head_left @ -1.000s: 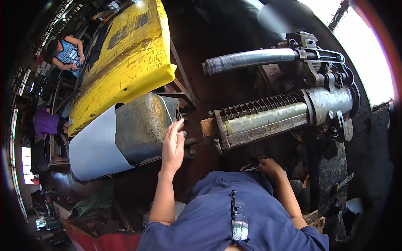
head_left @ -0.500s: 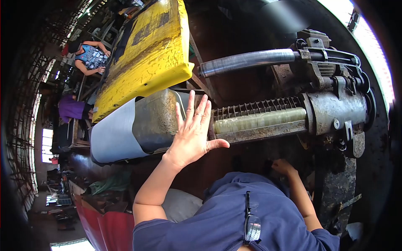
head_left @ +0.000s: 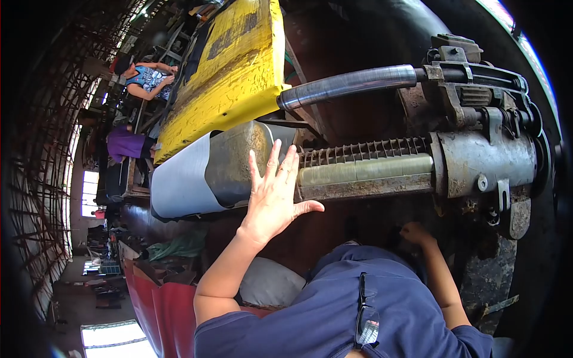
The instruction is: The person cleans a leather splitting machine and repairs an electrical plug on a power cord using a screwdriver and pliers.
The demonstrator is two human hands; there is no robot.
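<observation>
My left hand [head_left: 273, 194] is open, fingers spread and palm down. It lies at the end of a dark, worn-topped pad [head_left: 237, 156], beside a ribbed roller [head_left: 370, 153] and a smooth yellowish roller [head_left: 367, 170] of a machine. Light grey sheet material [head_left: 182, 178] wraps the pad's left part. My right hand [head_left: 416, 234] is low in the shade below the machine, with its fingers curled; what they hold, if anything, is hidden.
Above the rollers a shiny metal cylinder [head_left: 349, 85] sticks out from the machine's metal housing [head_left: 486, 161]. A long yellow-covered table [head_left: 230, 74] stands behind, with a person in a patterned shirt [head_left: 146, 80] and another in purple [head_left: 126, 144] beside it. Red sheeting [head_left: 164, 304] hangs at lower left.
The camera view has turned slightly, shifting the surroundings mostly to the right. My left hand stays spread in nearly the same place by the pad and rollers. The farther person's arms have moved.
</observation>
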